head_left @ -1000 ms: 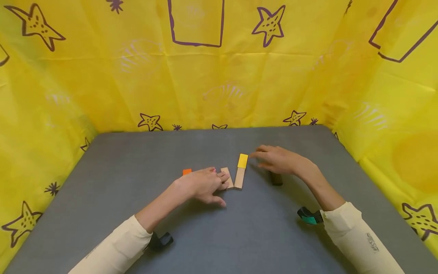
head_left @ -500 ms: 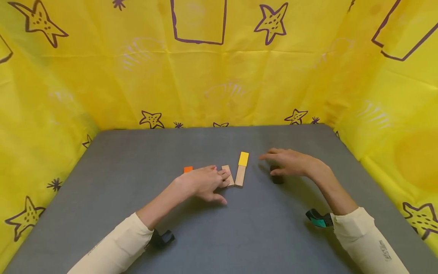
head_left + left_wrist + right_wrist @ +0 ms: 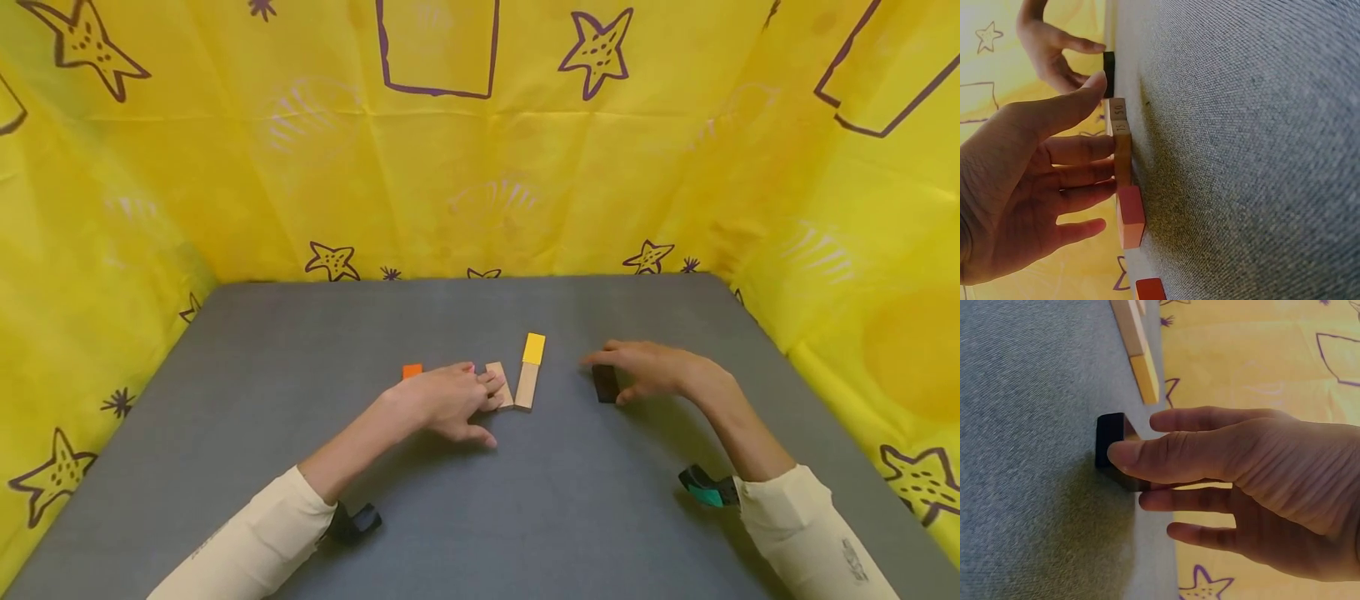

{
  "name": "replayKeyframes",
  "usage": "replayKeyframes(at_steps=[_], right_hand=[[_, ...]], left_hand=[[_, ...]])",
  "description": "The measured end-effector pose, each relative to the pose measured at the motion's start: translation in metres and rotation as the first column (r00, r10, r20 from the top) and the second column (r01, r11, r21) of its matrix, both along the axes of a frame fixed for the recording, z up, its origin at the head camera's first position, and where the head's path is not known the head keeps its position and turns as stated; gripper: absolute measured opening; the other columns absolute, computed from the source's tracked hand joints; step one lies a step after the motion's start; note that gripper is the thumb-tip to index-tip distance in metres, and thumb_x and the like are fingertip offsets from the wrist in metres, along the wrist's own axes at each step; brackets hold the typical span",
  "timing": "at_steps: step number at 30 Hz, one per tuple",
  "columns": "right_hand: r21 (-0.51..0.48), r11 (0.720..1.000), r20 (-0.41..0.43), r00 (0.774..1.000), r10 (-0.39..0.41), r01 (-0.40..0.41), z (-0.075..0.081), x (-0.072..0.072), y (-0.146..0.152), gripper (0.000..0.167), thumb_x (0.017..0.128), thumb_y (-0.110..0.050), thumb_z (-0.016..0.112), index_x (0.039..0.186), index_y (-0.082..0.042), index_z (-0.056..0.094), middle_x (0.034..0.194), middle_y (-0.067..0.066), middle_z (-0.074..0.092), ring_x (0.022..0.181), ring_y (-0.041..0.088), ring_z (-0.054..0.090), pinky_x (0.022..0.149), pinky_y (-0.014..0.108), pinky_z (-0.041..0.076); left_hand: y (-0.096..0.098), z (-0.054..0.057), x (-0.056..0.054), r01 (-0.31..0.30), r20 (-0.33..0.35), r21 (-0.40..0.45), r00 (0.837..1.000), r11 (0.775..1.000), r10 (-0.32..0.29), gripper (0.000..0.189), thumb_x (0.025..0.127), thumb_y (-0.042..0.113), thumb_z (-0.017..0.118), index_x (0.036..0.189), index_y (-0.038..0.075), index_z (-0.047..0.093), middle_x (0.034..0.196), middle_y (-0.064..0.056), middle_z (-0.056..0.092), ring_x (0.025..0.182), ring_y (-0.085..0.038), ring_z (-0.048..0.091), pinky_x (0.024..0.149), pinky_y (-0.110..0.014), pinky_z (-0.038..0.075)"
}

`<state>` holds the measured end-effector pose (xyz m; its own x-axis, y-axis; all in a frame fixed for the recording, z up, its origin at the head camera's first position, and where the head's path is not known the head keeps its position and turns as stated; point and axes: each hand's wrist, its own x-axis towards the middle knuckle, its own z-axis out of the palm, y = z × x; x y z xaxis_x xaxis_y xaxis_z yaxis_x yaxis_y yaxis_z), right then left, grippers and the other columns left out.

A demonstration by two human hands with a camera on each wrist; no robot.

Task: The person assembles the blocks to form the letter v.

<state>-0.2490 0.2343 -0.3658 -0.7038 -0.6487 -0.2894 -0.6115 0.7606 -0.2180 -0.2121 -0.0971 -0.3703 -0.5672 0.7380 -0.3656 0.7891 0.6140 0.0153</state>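
In the head view my left hand (image 3: 442, 408) lies palm down at mid-table, fingertips touching a plain wooden block (image 3: 497, 375). A pinkish-red block (image 3: 1130, 219) sits beside those fingers in the left wrist view, mostly hidden by the hand from above. My right hand (image 3: 656, 367) spans a black block (image 3: 605, 385) on the table, thumb at its near end and fingers at the far side. The thumb overlaps the black block's near edge in the right wrist view. Between the hands, a second plain wooden block (image 3: 527, 387) meets a yellow block (image 3: 534, 347) end to end.
An orange block (image 3: 412, 370) shows just past the left hand. The grey tabletop (image 3: 525, 517) is bounded by yellow starfish-patterned cloth (image 3: 420, 192) at the back and sides. A dark wrist device (image 3: 705, 487) hangs under the right sleeve.
My right hand has moved from beside the yellow block to the right and nearer, coming around the black block. My left hand has stayed on the wooden block.
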Motion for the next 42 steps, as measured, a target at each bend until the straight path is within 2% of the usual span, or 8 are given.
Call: replayKeyframes(at_steps=[7, 19, 23, 28, 34, 42], right_hand=[[-0.022, 1.0, -0.032, 0.999, 0.017, -0.018, -0.006, 0.003, 0.004, 0.061, 0.085, -0.009, 0.086, 0.141, -0.017, 0.063, 0.138, 0.014, 0.061, 0.122, 0.035, 0.062, 0.1, 0.056, 0.056], [-0.051, 0.998, -0.06, 0.997, 0.041, -0.044, -0.007, 0.003, 0.002, 0.052, 0.084, -0.009, 0.087, 0.131, -0.016, 0.068, 0.124, 0.007, 0.064, 0.107, 0.026, 0.062, 0.094, 0.049, 0.059], [-0.047, 0.998, -0.062, 0.997, 0.045, -0.048, -0.005, 0.003, 0.002, 0.049, 0.084, -0.01, 0.087, 0.129, -0.017, 0.069, 0.122, 0.005, 0.063, 0.107, 0.026, 0.063, 0.093, 0.048, 0.059], [-0.039, 0.998, -0.078, 0.996, 0.037, -0.04, -0.004, 0.004, 0.002, 0.047, 0.085, -0.011, 0.086, 0.128, -0.018, 0.069, 0.123, 0.005, 0.064, 0.106, 0.025, 0.062, 0.093, 0.049, 0.058], [-0.046, 0.996, -0.103, 0.993, 0.065, -0.07, -0.001, 0.008, 0.001, 0.042, 0.087, -0.013, 0.084, 0.126, -0.018, 0.07, 0.121, 0.004, 0.064, 0.108, 0.024, 0.063, 0.097, 0.05, 0.057], [-0.073, 0.994, -0.163, 0.984, 0.074, -0.087, 0.006, 0.011, 0.003, 0.038, 0.089, -0.012, 0.082, 0.125, -0.014, 0.07, 0.121, 0.005, 0.064, 0.109, 0.025, 0.065, 0.096, 0.051, 0.058]], left_hand=[[-0.001, -0.001, 0.001, -0.009, 0.008, -0.002, 1.0, 1.0, 0.009, 0.077, 0.099, 0.062, 0.061, 0.158, 0.015, 0.047, 0.171, -0.009, 0.034, 0.16, -0.022, 0.032, 0.133, -0.051, 0.024], [0.0, -0.001, 0.0, -0.028, 0.03, -0.001, 0.999, 1.0, 0.028, 0.079, 0.098, 0.062, 0.062, 0.158, 0.014, 0.046, 0.171, -0.009, 0.032, 0.161, -0.021, 0.03, 0.133, -0.051, 0.023], [0.0, 0.0, 0.0, -0.037, 0.036, -0.004, 0.999, 0.999, 0.037, 0.079, 0.097, 0.062, 0.062, 0.158, 0.015, 0.045, 0.171, -0.008, 0.032, 0.161, -0.021, 0.03, 0.133, -0.051, 0.022], [0.001, 0.0, 0.001, -0.019, 0.019, -0.011, 1.0, 1.0, 0.019, 0.078, 0.098, 0.062, 0.061, 0.158, 0.015, 0.045, 0.171, -0.009, 0.032, 0.161, -0.022, 0.03, 0.133, -0.052, 0.023], [0.002, -0.001, 0.003, -0.031, 0.011, -0.025, 0.999, 0.999, 0.031, 0.078, 0.098, 0.063, 0.061, 0.158, 0.015, 0.047, 0.171, -0.008, 0.032, 0.161, -0.021, 0.031, 0.133, -0.051, 0.024], [0.003, 0.001, 0.005, -0.031, 0.003, -0.013, 1.0, 0.999, 0.031, 0.079, 0.098, 0.063, 0.061, 0.158, 0.014, 0.046, 0.171, -0.009, 0.032, 0.161, -0.022, 0.031, 0.133, -0.05, 0.024]])
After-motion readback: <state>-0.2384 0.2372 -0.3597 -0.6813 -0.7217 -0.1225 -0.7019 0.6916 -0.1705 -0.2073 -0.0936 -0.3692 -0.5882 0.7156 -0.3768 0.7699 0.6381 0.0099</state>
